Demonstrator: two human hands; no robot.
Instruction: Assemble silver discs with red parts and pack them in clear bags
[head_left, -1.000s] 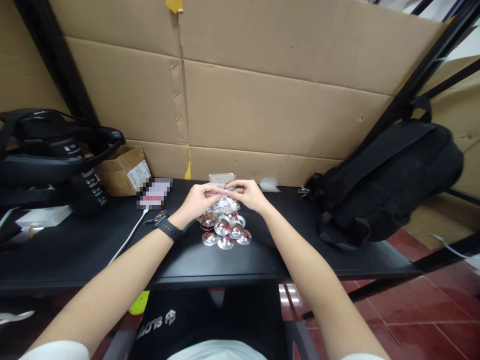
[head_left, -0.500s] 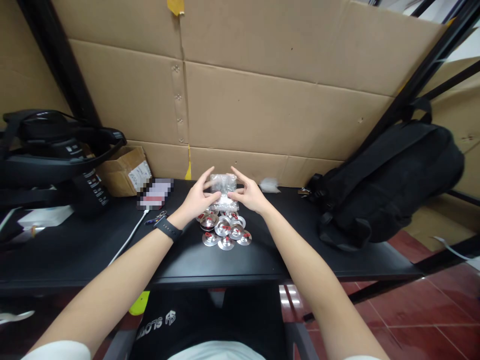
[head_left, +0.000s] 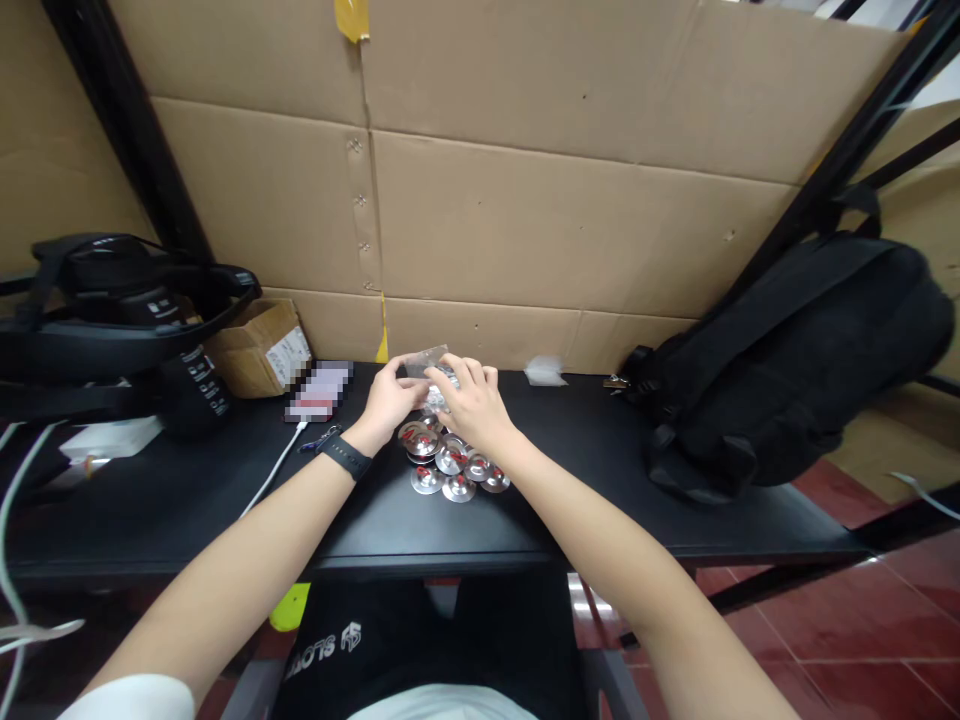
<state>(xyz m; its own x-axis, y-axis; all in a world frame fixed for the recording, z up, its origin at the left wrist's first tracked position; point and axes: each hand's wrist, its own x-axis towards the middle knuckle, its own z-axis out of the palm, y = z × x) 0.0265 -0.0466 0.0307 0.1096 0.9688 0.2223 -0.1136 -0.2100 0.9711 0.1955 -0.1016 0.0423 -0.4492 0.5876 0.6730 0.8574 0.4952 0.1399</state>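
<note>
A clear plastic bag (head_left: 427, 357) is held up above the black table, just behind a heap of small metal finger cymbals (head_left: 453, 458) with red loops. My left hand (head_left: 391, 402), a dark watch at its wrist, pinches the bag's left side between thumb and fingers. Over the bag's right side, my right hand (head_left: 474, 402) has its fingers bent and pressed to the plastic, back of the hand toward me. This hand hides much of the bag and part of the heap. What the bag contains is hard to make out; something shiny shows at its lower part.
To the left are a phone (head_left: 321, 392) on a white cable, a small cardboard box (head_left: 259, 352) and a black bottle (head_left: 187, 385). A crumpled white translucent packet (head_left: 545, 371) lies by the cardboard wall (head_left: 517, 230). A black backpack (head_left: 802, 350) leans on the right.
My right hand has turned over and moved in across the bag, its fingers now bent. The bag, upright and spread between both hands before, is now tilted and partly covered.
</note>
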